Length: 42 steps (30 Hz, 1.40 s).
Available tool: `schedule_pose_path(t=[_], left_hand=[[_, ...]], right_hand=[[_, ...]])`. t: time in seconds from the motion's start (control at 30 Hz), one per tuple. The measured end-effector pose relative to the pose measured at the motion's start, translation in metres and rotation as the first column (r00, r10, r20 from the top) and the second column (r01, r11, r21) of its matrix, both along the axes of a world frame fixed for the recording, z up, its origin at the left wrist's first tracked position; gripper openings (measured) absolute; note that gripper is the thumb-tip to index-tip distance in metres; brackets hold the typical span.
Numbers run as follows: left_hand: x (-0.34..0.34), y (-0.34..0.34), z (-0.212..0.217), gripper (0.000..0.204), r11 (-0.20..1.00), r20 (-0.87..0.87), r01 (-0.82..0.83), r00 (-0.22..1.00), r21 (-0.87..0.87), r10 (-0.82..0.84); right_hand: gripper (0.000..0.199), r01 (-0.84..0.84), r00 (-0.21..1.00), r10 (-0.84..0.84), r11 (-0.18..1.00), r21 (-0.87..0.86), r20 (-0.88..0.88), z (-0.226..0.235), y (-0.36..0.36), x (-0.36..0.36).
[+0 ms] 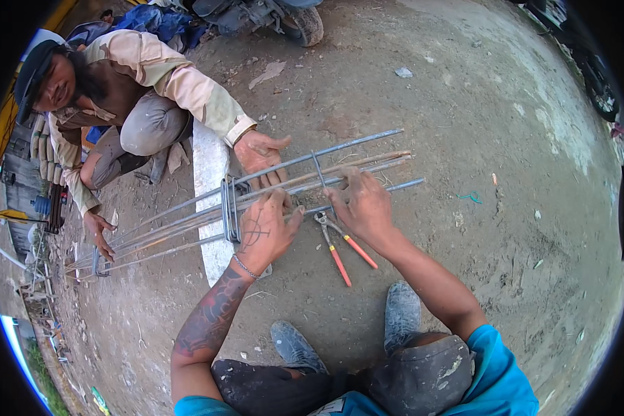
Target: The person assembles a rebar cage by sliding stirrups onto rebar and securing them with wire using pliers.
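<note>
A bundle of long steel reinforcing bars (378, 140) lies across in front of me. My left hand (265, 229) is closed, its fingers bent over the bars beside a stack of rectangular stirrups (226, 208). My right hand (362, 204) is closed too, fingertips at a single stirrup (317, 168) that crosses the bars near their right end. Its lower part is hidden by my fingers. Pincers (336, 243) with red handles lie on the ground between my forearms. Across from me, a co-worker's hand (260, 154) is open beside the bars.
The co-worker (128, 97) squats at the left, another hand (99, 232) near the bars' far left end. A pale slab (211, 163) lies under the bars. Motorbikes stand at the top and far right. My shoes (402, 312) are close below the pincers on dirt ground (464, 236).
</note>
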<state>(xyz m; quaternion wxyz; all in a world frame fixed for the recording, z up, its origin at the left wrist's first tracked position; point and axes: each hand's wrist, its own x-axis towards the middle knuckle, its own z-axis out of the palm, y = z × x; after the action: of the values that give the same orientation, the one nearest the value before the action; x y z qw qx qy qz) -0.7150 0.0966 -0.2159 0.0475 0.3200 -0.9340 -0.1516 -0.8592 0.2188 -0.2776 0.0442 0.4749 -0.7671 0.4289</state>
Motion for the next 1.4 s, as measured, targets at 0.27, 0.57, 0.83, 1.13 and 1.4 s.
schedule_pose_path(t=[0.27,0.57,0.83,1.13,1.4], left_hand=[[-0.02,-0.006,-0.046,0.019,0.974,-0.322,0.162,0.924,-0.158,-0.206],[-0.03,-0.017,-0.06,0.026,0.951,-0.354,0.241,0.887,-0.193,-0.297],[-0.035,-0.024,-0.071,0.018,0.943,-0.456,0.293,0.825,-0.161,-0.334],[-0.037,-0.033,-0.074,0.019,0.898,-0.47,0.397,0.766,-0.191,-0.439],[-0.04,-0.034,-0.074,0.022,0.903,-0.433,0.386,0.793,-0.187,-0.429]], right_hand=[[0.024,0.406,0.38,-0.119,0.912,-0.05,0.917,-0.051,0.065,-0.045],[0.019,0.443,0.221,0.131,0.869,-0.219,0.966,-0.05,0.055,-0.043],[0.022,0.405,0.191,0.133,0.892,-0.201,0.973,-0.045,0.042,-0.028],[0.027,0.284,0.182,0.102,0.947,-0.151,0.978,-0.051,0.051,-0.04],[0.027,0.309,0.155,0.13,0.935,-0.173,0.979,-0.049,0.048,-0.04]])
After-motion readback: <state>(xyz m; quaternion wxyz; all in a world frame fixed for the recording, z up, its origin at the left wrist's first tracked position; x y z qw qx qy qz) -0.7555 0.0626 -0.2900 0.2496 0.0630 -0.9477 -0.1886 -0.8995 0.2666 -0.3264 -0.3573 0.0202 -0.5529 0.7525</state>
